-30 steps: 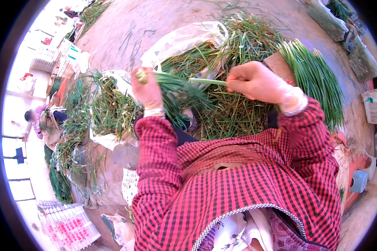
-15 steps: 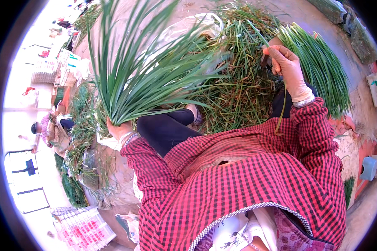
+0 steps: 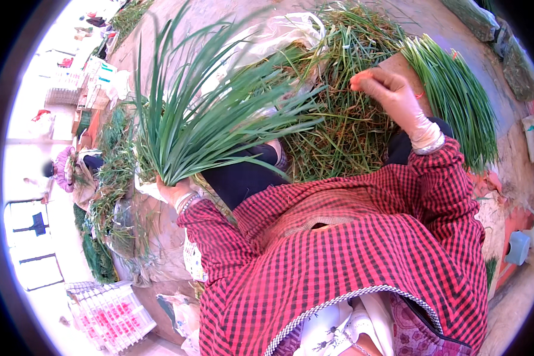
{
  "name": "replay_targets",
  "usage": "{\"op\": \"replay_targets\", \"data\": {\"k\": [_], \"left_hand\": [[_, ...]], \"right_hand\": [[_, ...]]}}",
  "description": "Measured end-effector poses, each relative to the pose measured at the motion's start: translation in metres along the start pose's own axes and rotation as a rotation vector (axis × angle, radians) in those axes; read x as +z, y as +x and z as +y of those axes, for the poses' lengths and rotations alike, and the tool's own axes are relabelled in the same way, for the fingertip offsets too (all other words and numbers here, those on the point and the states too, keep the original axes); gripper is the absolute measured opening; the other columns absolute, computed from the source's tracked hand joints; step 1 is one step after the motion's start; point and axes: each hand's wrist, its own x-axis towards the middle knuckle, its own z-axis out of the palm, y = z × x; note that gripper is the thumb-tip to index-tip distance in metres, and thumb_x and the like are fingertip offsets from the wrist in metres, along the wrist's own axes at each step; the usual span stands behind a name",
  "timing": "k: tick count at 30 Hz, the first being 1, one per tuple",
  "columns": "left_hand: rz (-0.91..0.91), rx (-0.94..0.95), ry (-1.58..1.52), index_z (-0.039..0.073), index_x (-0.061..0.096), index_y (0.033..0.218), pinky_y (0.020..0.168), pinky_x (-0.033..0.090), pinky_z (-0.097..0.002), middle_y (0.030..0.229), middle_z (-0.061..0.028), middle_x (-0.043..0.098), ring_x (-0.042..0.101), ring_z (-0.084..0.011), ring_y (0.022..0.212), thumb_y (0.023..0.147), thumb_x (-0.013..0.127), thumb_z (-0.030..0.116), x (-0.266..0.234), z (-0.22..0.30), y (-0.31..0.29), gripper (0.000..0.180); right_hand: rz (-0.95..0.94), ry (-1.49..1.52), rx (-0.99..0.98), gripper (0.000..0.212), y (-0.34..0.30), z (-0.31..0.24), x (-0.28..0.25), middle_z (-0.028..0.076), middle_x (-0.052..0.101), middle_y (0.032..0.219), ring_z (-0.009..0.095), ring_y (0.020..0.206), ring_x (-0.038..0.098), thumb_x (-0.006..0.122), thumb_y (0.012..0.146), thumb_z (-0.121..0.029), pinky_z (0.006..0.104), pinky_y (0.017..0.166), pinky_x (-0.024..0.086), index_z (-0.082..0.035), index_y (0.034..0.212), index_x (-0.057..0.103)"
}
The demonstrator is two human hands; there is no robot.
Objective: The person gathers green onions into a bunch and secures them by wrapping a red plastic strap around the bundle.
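My left hand (image 3: 175,190) is closed round the base of a bunch of garlic chives (image 3: 202,127). Their long green leaves fan upward and to the right. Over a heap of loose, partly browned leaves (image 3: 338,118), my right hand (image 3: 391,98) is raised with its fingers curled to the thumb. Orange shows at its fingertips, and no leaf sticks out of them. Beyond that hand lies a neat stack of chives (image 3: 451,95), pale ends at the top, against a brown board (image 3: 400,68).
A white plastic bag (image 3: 285,32) lies behind the heap. More greens (image 3: 115,178) are piled at the left, where another person (image 3: 65,169) sits. A white crate (image 3: 110,317) stands at lower left, a light blue container (image 3: 518,248) at right. Plastic-wrapped bundles (image 3: 519,71) lie at upper right.
The single leaf that my right hand pinched no longer shows in it. That hand has shifted slightly left and down. The bunch in my left hand has swung a little right and lower.
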Motion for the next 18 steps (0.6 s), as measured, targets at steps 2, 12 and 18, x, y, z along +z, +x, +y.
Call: {"op": "replay_targets", "data": {"k": [2,12,18], "left_hand": [[-0.125,0.102,0.069,0.006,0.063,0.118,0.096,0.047,-0.0509,0.119,-0.0156,0.065,0.06,-0.034,0.111,0.092,0.052,0.035,0.015,-0.002,-0.033,0.041],[-0.846,0.017,0.263,0.004,0.058,0.11,0.076,0.054,-0.0318,0.1,-0.0147,0.069,0.066,-0.0199,0.087,0.088,0.068,0.009,0.152,-0.068,-0.221,0.026],[-0.843,-0.115,0.037,0.005,0.052,0.124,0.088,0.051,-0.0334,0.123,-0.0141,0.061,0.061,-0.019,0.102,0.088,0.069,0.011,0.154,-0.087,-0.222,0.039]], "right_hand": [[0.07,0.072,0.039,0.021,0.0,-0.04,0.004,0.004,0.069,0.097,0.009,0.087,0.063,0.06,0.097,-0.018,0.0233,0.081,0.05,-0.001,0.105,0.069],[-0.081,-0.919,-0.807,0.078,0.038,-0.085,0.11,0.023,0.064,0.114,0.037,0.11,0.062,0.063,0.083,-0.061,0.0424,0.099,0.046,-0.001,0.131,0.051],[-0.441,-0.271,0.073,0.077,0.008,-0.053,0.129,0.021,0.068,0.105,0.036,0.101,0.066,0.061,0.083,-0.065,0.0411,0.089,0.05,-0.006,0.131,0.052]]}}
